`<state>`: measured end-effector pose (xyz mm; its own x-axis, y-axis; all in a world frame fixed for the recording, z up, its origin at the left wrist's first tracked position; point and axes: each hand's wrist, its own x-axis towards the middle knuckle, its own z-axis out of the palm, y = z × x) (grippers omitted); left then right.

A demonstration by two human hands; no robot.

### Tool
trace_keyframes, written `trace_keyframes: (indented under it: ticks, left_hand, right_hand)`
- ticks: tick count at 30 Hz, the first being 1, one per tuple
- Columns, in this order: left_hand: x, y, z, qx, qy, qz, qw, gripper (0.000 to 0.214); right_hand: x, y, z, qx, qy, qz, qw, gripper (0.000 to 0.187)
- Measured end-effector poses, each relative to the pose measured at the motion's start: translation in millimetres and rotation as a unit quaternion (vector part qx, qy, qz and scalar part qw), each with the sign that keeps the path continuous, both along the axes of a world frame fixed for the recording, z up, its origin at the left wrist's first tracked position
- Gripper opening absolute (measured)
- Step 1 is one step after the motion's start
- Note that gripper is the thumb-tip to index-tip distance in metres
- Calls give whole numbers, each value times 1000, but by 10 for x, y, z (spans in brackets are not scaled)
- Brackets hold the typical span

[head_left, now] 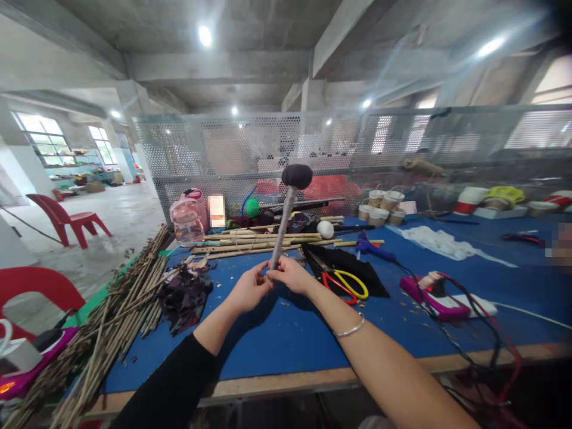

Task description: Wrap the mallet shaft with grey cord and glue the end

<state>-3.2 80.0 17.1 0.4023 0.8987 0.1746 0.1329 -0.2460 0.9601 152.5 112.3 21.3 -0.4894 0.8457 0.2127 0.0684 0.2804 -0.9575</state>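
Note:
Both hands hold one stick [283, 226] upright over the blue table [286, 333]. The stick is wrapped in grey-purple cloth and carries a dark rounded padded head [297, 176] at its top. My left hand [249, 288] pinches the stick's lower end from the left. From the right, my right hand [292, 274] grips the same end, its fingers closed round it; a silver bangle sits on that wrist. Dark fabric scraps [185, 295] lie just left of my hands. Yellow-handled scissors [344, 283] rest on a black cloth to the right.
A heap of thin dry sticks [120, 316] runs along the table's left edge, and several bamboo rods [259, 241] lie behind my hands. A blue glue gun [373, 247], a pink tool with cables [435, 298], paper cups [384, 205] and a perforated metal screen [313, 149] stand further back.

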Motion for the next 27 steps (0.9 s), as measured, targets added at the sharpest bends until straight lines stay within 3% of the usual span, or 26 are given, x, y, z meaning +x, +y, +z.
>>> trace_keyframes:
  ticks: [5,12,17,19,25,27]
  left_hand:
    - [-40,20,-34,38,128,127,983,28]
    - [-58,23,-29,-22,75,-5,997,26]
    - [-35,-3,0,48,155,125,979,26]
    - [-46,5,7,48,167,138,975,26]
    - [-66,7,8,-5,111,19,994,27]
    - [-52,0,-7,-6,105,6,994,27]
  right_hand:
    - [-24,1,6,18,-23,-51,998,20]
    - [38,-29,61,17,-9,-17,1000,20]
    - [-15,-9,15,26,-33,-46,998,17]
    - [-21,-10,14,25,-34,-42,998,18]
    - [46,-20,52,6,-12,1,1000,22]
    - [39,-13,34,2,-8,4,1000,21]
